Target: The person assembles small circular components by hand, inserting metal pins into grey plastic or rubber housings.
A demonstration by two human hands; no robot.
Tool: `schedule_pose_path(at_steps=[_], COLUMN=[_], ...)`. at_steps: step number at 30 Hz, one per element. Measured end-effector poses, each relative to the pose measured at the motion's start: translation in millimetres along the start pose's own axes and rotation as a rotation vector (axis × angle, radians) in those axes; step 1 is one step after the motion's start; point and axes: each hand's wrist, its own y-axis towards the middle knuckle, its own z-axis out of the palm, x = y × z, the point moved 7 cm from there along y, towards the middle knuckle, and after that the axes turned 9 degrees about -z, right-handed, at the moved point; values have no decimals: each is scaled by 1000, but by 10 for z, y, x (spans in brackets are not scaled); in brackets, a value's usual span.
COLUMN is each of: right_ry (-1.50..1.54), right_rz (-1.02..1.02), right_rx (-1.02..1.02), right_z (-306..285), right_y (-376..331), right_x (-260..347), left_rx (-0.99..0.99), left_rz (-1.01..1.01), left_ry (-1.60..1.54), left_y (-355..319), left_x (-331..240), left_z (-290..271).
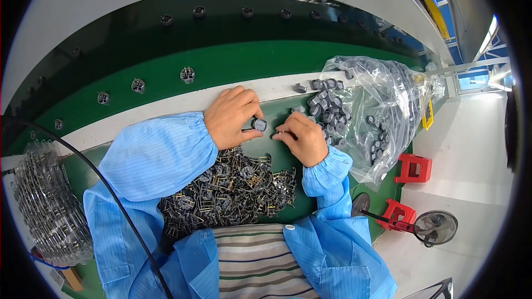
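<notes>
Between the thumb and fingers of my left hand [233,117] is a small rounded-square grey-black plastic part [259,125], its flat face toward me. Just to the right, my right hand [303,137] is closed in a pinch. A dark speck shows at its fingertips, too small to name. Close beside the right hand lie loose grey plastic caps [328,105], heaped at the mouth of a clear plastic bag [360,127]. Below both hands spreads a pile of small black parts with metal pins [233,191], reaching up to my striped shirt.
Beyond a white ledge [166,109] runs a green belt [233,55] carrying spaced-out pinned parts [188,74]. Stacked clear plastic trays [50,205] stand at left. A black cable [105,180] crosses my left sleeve. Red stools [414,168] and a fan [436,227] are at right.
</notes>
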Motion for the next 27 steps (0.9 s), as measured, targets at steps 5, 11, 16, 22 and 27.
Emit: schedule_pose_path(at_steps=[5, 11, 16, 22, 27], right_ry=[231, 123, -123, -5, -448], right_rz=[-41, 24, -112, -49, 11], right_rx=[-246, -217, -220, -231, -354], right_z=[-1, 119, 93, 135, -365], right_y=[197, 241, 261, 211, 57], right_x=[84, 189, 367, 265, 210], left_rx=[8, -1, 11, -7, -174], left_rz=[-5, -19, -3, -22, -19], left_ry=[2, 6, 17, -18, -4], left_y=[1, -7, -7, -7, 151], left_x=[-2, 3, -24, 42, 146], left_z=[9, -14, -6, -11, -297])
